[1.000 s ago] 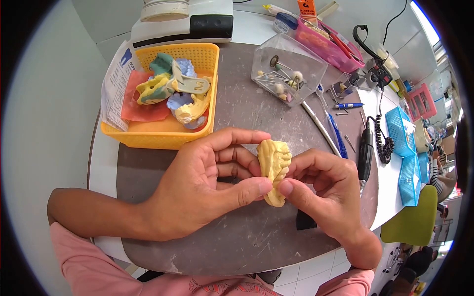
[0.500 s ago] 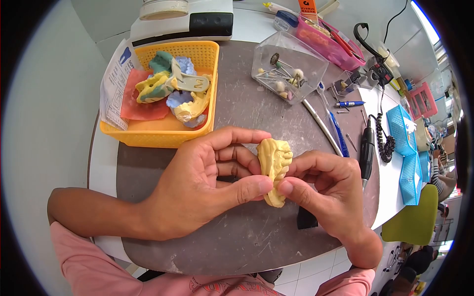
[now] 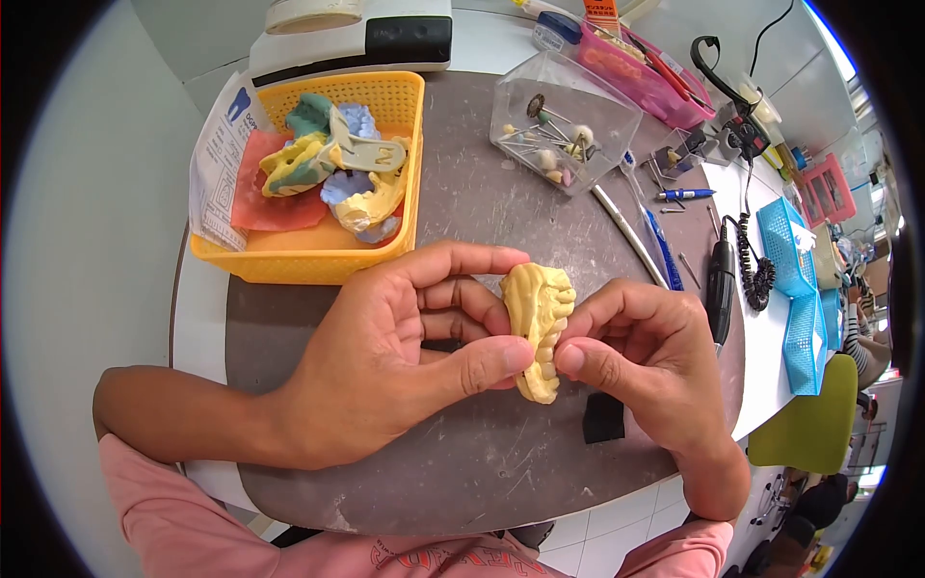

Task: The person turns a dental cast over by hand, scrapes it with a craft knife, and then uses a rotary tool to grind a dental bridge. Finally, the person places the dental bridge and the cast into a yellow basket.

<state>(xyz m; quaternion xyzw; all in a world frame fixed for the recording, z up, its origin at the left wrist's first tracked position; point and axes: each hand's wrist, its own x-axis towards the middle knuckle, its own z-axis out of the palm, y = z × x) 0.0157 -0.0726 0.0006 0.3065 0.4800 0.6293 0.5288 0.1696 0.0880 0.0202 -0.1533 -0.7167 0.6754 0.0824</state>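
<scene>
A yellow dental cast (image 3: 538,323) with rows of moulded teeth is held upright above the grey work mat (image 3: 462,453), between both hands. My left hand (image 3: 395,356) grips its left side with thumb and fingers. From the right, my right hand (image 3: 641,361) pinches its toothed edge with thumb and forefinger.
A yellow basket (image 3: 318,255) with several dental casts and trays stands at the back left. A clear box of burs (image 3: 559,125), a black handpiece (image 3: 719,284), pens, a pink tray (image 3: 646,82), blue baskets (image 3: 785,250) and a small black block (image 3: 604,417) lie around.
The cast has turned slightly, so its teeth face more toward me. My right hand has shifted a little up and right along its edge.
</scene>
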